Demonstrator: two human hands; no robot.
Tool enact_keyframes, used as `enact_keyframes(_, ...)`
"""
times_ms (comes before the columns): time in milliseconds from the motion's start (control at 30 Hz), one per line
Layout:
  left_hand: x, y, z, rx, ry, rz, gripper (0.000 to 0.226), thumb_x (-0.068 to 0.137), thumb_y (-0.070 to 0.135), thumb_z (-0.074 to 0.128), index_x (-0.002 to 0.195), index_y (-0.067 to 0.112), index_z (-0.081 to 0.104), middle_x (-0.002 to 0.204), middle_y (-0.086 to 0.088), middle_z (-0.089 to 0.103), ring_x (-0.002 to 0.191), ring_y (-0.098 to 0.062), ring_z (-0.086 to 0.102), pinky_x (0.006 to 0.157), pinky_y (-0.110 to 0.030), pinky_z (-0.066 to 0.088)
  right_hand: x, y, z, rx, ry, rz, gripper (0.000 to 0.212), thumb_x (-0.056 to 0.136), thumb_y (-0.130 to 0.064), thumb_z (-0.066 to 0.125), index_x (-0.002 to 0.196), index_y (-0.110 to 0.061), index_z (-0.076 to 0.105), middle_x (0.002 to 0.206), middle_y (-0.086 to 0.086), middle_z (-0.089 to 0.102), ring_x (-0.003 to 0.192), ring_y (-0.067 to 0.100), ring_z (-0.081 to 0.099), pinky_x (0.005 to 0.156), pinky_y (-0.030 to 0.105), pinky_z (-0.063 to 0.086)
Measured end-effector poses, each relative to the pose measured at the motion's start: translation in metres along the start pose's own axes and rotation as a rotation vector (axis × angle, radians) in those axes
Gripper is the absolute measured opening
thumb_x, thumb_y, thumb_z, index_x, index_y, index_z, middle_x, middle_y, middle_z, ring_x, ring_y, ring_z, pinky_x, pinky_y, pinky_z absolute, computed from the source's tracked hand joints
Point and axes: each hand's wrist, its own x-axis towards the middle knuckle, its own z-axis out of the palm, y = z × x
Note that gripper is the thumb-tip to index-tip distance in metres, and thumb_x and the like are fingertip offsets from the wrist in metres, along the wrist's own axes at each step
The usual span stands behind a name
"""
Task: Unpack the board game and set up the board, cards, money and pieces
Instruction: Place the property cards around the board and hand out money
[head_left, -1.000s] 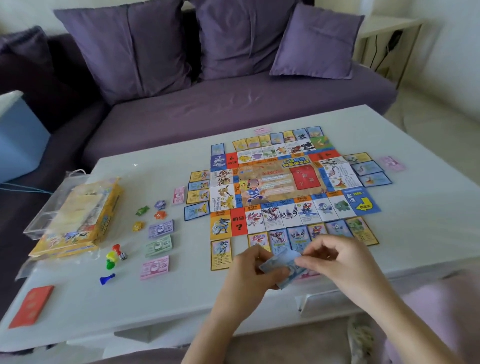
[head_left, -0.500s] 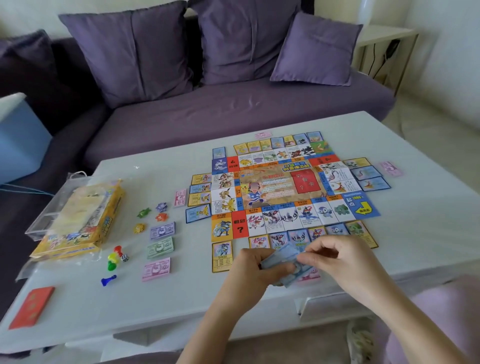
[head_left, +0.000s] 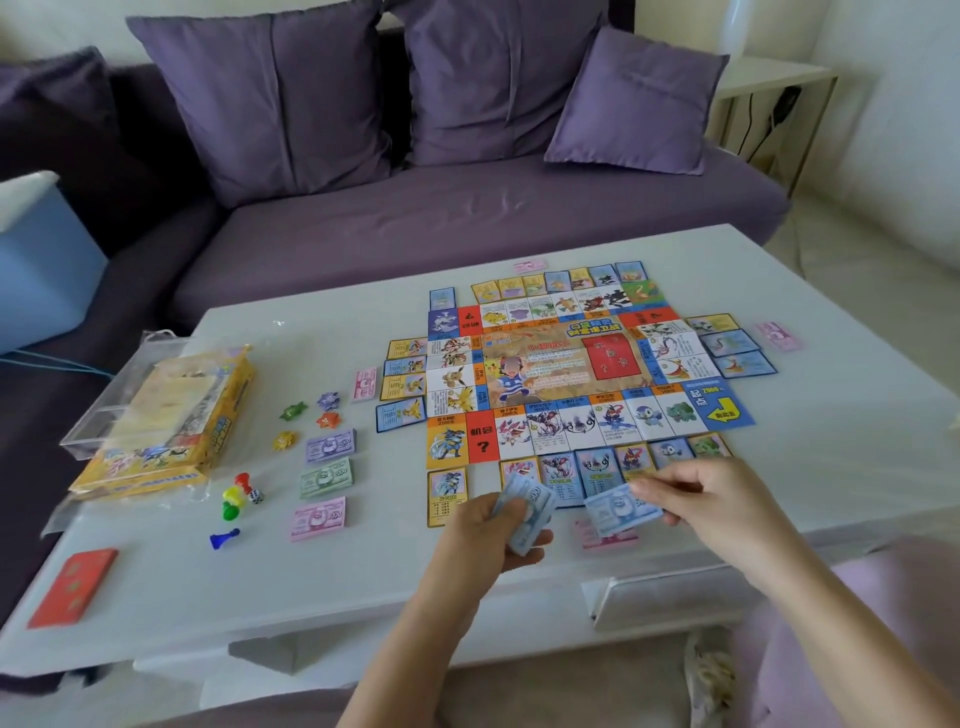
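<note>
1. Left hand (head_left: 485, 538) curls its grip round a stack of pale blue paper banknotes (head_left: 525, 512); right hand (head_left: 719, 512) pinches a single blue banknote (head_left: 621, 513) over pink paper notes (head_left: 608, 541) on the white bench (head_left: 363, 597).
2. Beyond, the colourful square game board (head_left: 571, 374) lies flat, ringed by cards.
3. Further left are three sorted money stacks (head_left: 326, 478), plastic pawns (head_left: 234, 496) and a yellow cardboard box (head_left: 171, 415).

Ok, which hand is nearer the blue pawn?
Left. The left hand, holding blue notes, sits to the right of the blue pawn; the right hand is farther right, holding one note.
</note>
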Motion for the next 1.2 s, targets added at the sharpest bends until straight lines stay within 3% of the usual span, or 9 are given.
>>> enact_keyframes(167,-0.001,-0.007,0.010,-0.112,0.002,-0.078,0.017,0.099,0.016,0.047,0.103,0.007,0.061,0.105,-0.017,0.069,0.093,-0.026,0.070,0.079,-0.033,0.058,0.000,0.008,0.014,-0.100,-0.012,0.026,0.026,0.081,-0.034,0.072,0.067,-0.012,0.073,0.051,0.001,0.062,0.042,0.000,0.047,0.049,0.013,0.036)
enact_keyframes(300,-0.001,-0.007,0.016,-0.185,-0.015,-0.114,0.017,0.099,0.015,0.047,0.100,0.007,0.061,0.099,-0.017,0.072,0.093,-0.028,0.070,0.079,-0.035,0.058,-0.003,0.012,0.021,-0.088,-0.020,0.044,0.015,0.080,-0.031,0.075,0.069,-0.020,0.073,0.052,-0.005,0.063,0.042,0.000,0.049,0.045,0.011,0.035)
enact_keyframes(433,-0.002,-0.006,0.017,-0.197,-0.022,-0.121,0.017,0.099,0.015,0.046,0.098,0.008,0.061,0.095,-0.015,0.073,0.093,-0.029,0.070,0.079,-0.035,0.058,-0.003,0.014,0.019,-0.126,0.053,0.025,0.020,0.073,-0.032,0.080,0.066,-0.019,0.068,0.049,-0.013,0.058,0.047,-0.004,0.053,0.048,0.010,0.037)
enact_keyframes(567,-0.002,-0.005,0.017,-0.193,-0.029,-0.126,0.017,0.099,0.015,0.046,0.099,0.008,0.061,0.095,-0.014,0.073,0.093,-0.030,0.070,0.078,-0.035,0.058,-0.007,0.014,0.013,-0.256,-0.025,-0.037,0.034,0.063,-0.036,0.086,0.082,-0.021,0.063,0.075,-0.011,0.061,0.068,0.002,0.055,0.058,0.011,0.042)
enact_keyframes(733,-0.002,-0.006,0.018,-0.201,-0.026,-0.137,0.016,0.099,0.015,0.046,0.098,0.008,0.060,0.096,-0.016,0.073,0.093,-0.031,0.069,0.080,-0.037,0.058,-0.007,0.008,0.013,-0.477,-0.175,-0.185,0.049,0.069,-0.032,0.083,0.109,-0.027,0.057,0.090,-0.022,0.044,0.073,-0.008,0.044,0.064,0.007,0.037)
enact_keyframes(967,0.001,-0.006,0.022,-0.223,-0.009,-0.142,0.016,0.099,0.015,0.045,0.101,0.008,0.060,0.101,-0.017,0.071,0.093,-0.032,0.069,0.080,-0.037,0.058,-0.003,0.009,0.020,-0.460,-0.195,-0.256,0.030,0.080,-0.024,0.075,0.109,-0.022,0.065,0.098,-0.016,0.052,0.081,-0.002,0.051,0.070,0.007,0.040)
enact_keyframes(1200,0.001,-0.005,0.022,-0.236,-0.001,-0.151,0.016,0.100,0.015,0.045,0.097,0.010,0.060,0.101,-0.016,0.071,0.092,-0.031,0.070,0.079,-0.037,0.058,-0.002,0.014,0.023,-0.451,-0.188,-0.298,0.018,0.082,-0.021,0.073,0.099,-0.021,0.074,0.084,-0.018,0.046,0.072,-0.007,0.047,0.065,0.005,0.037)
